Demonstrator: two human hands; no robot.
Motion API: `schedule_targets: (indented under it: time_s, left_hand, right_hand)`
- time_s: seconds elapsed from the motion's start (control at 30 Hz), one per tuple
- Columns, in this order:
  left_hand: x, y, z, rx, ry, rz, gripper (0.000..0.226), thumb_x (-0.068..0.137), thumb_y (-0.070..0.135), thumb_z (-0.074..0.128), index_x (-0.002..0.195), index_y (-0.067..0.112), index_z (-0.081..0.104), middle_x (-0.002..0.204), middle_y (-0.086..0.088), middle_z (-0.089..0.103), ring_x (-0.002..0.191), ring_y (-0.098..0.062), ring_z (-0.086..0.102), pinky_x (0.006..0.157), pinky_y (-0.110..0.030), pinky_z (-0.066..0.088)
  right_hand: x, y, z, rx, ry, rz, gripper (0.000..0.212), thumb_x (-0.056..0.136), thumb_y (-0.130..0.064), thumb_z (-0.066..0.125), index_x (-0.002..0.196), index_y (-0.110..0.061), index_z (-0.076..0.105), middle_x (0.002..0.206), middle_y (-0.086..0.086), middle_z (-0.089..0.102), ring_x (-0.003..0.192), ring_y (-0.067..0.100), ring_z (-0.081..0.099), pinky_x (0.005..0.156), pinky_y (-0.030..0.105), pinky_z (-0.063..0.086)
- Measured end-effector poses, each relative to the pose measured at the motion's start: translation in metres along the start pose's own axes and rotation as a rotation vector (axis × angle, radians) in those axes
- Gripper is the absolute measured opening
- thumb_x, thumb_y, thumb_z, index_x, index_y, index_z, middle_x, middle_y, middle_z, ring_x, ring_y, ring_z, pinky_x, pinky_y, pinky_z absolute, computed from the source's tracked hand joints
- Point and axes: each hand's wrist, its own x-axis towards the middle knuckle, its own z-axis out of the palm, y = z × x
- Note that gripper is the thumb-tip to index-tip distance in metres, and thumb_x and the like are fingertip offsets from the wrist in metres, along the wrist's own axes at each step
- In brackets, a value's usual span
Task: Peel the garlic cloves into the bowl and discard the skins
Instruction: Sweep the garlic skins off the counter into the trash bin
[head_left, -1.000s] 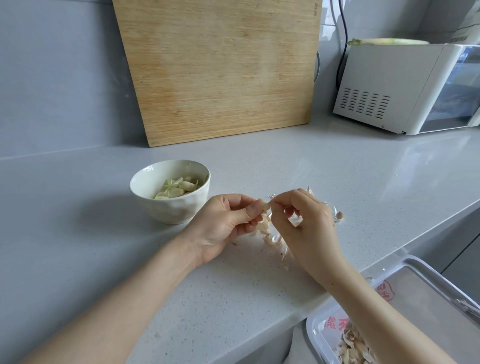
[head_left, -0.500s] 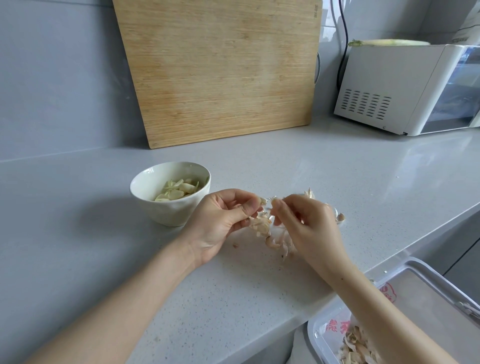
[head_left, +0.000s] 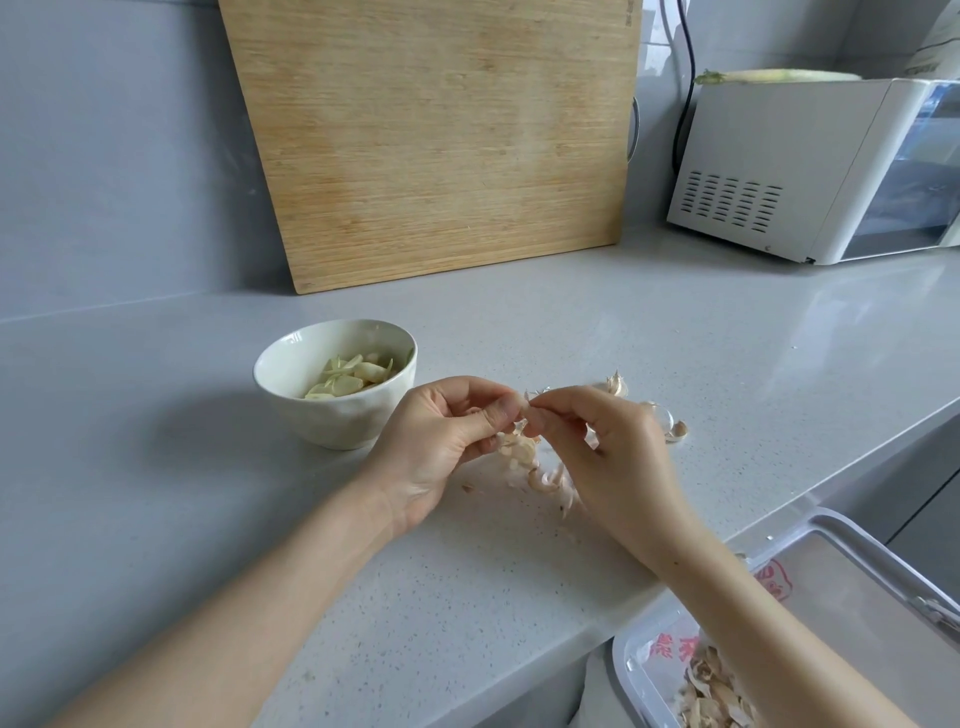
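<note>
Over the surface (head_left: 675, 338), just beside the bowl (head_left: 337, 421), the left hand (head_left: 447, 431) grips a garlic clove (head_left: 527, 402) while the right hand (head_left: 618, 457) pinches its papery tip, so I'd say a slow, steady pull along the clove should strip the skin whole.

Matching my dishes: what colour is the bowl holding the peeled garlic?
Pale cream-white bowl, clearest in the head view.
</note>
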Motion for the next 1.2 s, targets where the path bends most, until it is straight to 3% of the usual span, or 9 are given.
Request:
schedule_targets:
  time_s: [0.13,0.33,0.5,0.7,0.83,1.07,1.17,1.2]
  left_hand:
    - [0.0007,0.0001,-0.0013,0.007,0.015,-0.044,0.014,0.06,0.017,0.07,0.07,0.008,0.066,0.061,-0.002,0.066,0.056,-0.007,0.059,0.056,-0.016,0.049]
    - [0.0027,-0.0015,-0.0034,0.049,0.03,-0.058,0.01,0.058,0.023,0.072,0.06,0.014,0.069,0.059,-0.002,0.062,0.055,-0.009,0.052,0.055,-0.016,0.047]
    - [0.0022,-0.001,-0.0048,0.068,-0.016,-0.101,0.015,0.061,0.022,0.07,0.067,0.008,0.068,0.057,0.0,0.061,0.056,-0.009,0.055,0.058,-0.019,0.046]
    - [0.0005,0.0011,-0.0063,0.073,-0.095,-0.127,0.021,0.062,0.018,0.069,0.076,0.003,0.065,0.06,0.0,0.062,0.054,-0.007,0.055,0.054,-0.016,0.047]
    - [0.0006,0.0018,-0.0069,0.015,-0.077,-0.08,0.009,0.062,0.015,0.069,0.069,0.009,0.069,0.065,-0.003,0.067,0.059,-0.009,0.059,0.054,-0.016,0.048]
    - [0.0008,0.0039,-0.0076,-0.125,-0.074,-0.067,0.015,0.066,0.006,0.065,0.081,0.003,0.067,0.075,-0.01,0.071,0.064,-0.012,0.065,0.053,-0.016,0.048]
    - [0.0014,0.0046,-0.0076,-0.137,-0.069,-0.062,0.018,0.066,0.005,0.065,0.083,0.003,0.068,0.077,-0.011,0.071,0.067,-0.013,0.066,0.054,-0.015,0.049]
    - [0.0015,0.0043,-0.0074,-0.132,-0.067,-0.06,0.019,0.066,0.006,0.065,0.084,0.003,0.068,0.078,-0.012,0.071,0.067,-0.012,0.066,0.055,-0.015,0.049]
  right_hand:
    - [-0.0001,0.0014,0.0017,-0.084,0.01,-0.096,0.012,0.085,-0.013,0.059,0.083,-0.01,0.071,0.072,-0.003,0.067,0.073,-0.001,0.053,0.066,0.008,0.039]
    - [0.0013,0.0038,0.0076,-0.219,0.106,-0.261,0.017,0.087,-0.012,0.054,0.076,-0.006,0.065,0.064,-0.002,0.059,0.065,0.011,0.046,0.062,0.017,0.036]
    - [0.0015,0.0026,0.0089,-0.279,0.121,-0.347,0.016,0.084,-0.011,0.052,0.072,-0.005,0.06,0.063,0.0,0.054,0.064,0.015,0.042,0.061,0.018,0.033]
    - [0.003,0.0049,0.0058,-0.236,0.156,-0.252,0.015,0.082,-0.013,0.051,0.071,-0.007,0.06,0.066,-0.011,0.049,0.066,0.008,0.042,0.065,0.014,0.035]
    - [0.003,0.003,0.0035,-0.211,0.178,-0.106,0.011,0.076,-0.007,0.056,0.065,-0.011,0.058,0.058,-0.014,0.047,0.065,0.012,0.045,0.06,0.012,0.035]
    - [0.0038,0.0027,0.0023,-0.181,0.131,0.128,0.033,0.081,-0.009,0.061,0.053,-0.011,0.044,0.043,-0.009,0.038,0.052,0.011,0.04,0.05,0.017,0.031]
    - [0.0042,0.0004,0.0001,-0.124,0.114,0.14,0.018,0.078,-0.001,0.064,0.073,-0.016,0.057,0.059,-0.008,0.054,0.06,0.002,0.047,0.059,0.011,0.035]
    - [0.004,0.0001,-0.0004,-0.11,0.105,0.15,0.022,0.076,0.002,0.064,0.081,-0.018,0.058,0.064,-0.006,0.057,0.063,0.0,0.048,0.061,0.009,0.035]
